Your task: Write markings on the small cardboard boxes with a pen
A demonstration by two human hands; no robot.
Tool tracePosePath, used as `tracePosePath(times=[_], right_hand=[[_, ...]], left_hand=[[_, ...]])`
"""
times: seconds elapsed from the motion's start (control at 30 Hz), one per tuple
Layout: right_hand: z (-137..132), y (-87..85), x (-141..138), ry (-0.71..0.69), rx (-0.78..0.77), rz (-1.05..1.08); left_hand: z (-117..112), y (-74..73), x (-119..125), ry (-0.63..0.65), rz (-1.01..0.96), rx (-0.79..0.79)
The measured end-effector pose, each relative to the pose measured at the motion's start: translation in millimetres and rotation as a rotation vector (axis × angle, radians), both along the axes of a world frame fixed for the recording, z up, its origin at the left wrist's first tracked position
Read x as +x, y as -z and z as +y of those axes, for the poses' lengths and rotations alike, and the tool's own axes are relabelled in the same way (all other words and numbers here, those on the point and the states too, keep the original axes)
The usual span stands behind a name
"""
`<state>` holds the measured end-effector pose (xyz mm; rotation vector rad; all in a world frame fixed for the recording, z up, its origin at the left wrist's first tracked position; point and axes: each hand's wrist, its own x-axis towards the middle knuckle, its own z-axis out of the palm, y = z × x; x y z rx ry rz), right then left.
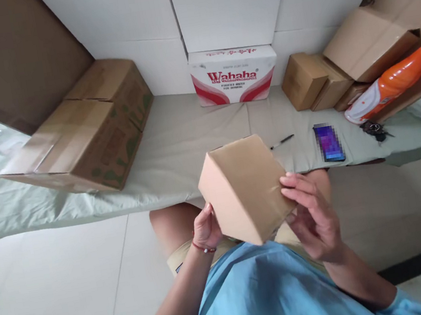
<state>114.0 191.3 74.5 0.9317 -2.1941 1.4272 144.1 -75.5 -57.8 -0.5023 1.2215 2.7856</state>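
Note:
A small plain cardboard box (249, 186) is held tilted above my lap, in front of the bench edge. My left hand (207, 228) grips its lower left side; the thumb shows on the face and the other fingers are hidden behind it. At the right edge, my right hand (312, 216) holds the box, fingertips on the upper face and thumb low near the corner. Just beyond the box lies a black pen (283, 141) on the green cloth (176, 141).
A large carton (72, 142) stands on the left. Against the wall is a white Wahaha carton (235, 76). To the right are several brown boxes (304, 79), an orange-and-white bottle (394, 83), a phone (328, 142) and keys (376, 130).

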Motion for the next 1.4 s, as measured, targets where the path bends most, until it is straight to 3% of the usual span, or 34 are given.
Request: tracePosePath(times=[0.1,0.17,0.3,0.4,0.53,0.7,0.8,0.93,1.1,1.2,1.3,1.4], right_hand=[[14.2,15.7,-5.0,0.132,-0.050,-0.086],[23.8,27.1,-11.2,0.215,-0.117,-0.129],[40.3,45.9,-22.8,0.140,-0.408,-0.461],[46.8,56.4,-26.8,0.112,-0.562,-0.672],[40.9,68.9,-26.1,0.169,-0.562,-0.841],[31.7,75.9,-18.8,0.281,-0.609,-0.942],[38.4,75.3,-13.1,0.224,-0.583,-0.872],[51.3,73.9,-11.0,0.128,-0.517,-0.762],[60.2,79.5,-21.0,0.170,-0.535,-0.662],[65.6,83.1,-26.1,0.176,-0.663,-0.720],[66.9,81.4,-26.7,0.175,-0.903,-0.881],[62.0,78.2,-24.7,0.200,-1.008,-0.996]], left_hand=[[6.3,-11.4,-7.1,-0.037,0.035,-0.009],[11.5,-24.5,-12.1,-0.081,0.095,-0.097],[18.5,-45.8,-15.4,-0.176,0.225,-0.350],[18.5,-48.6,-11.4,-0.202,0.292,-0.525],[15.5,-50.5,-4.7,-0.164,0.420,-0.726],[12.3,-65.3,0.0,-0.014,0.536,-0.543],[10.9,-66.2,0.4,-0.050,0.465,-0.520],[10.2,-55.2,-2.1,-0.128,0.372,-0.554],[15.8,-55.4,1.0,-0.158,0.360,-0.574],[23.5,-71.2,7.2,-0.140,0.493,-0.819],[33.5,-90.3,9.8,-0.109,0.767,-1.144],[43.2,-101.0,7.5,-0.075,0.957,-1.335]])
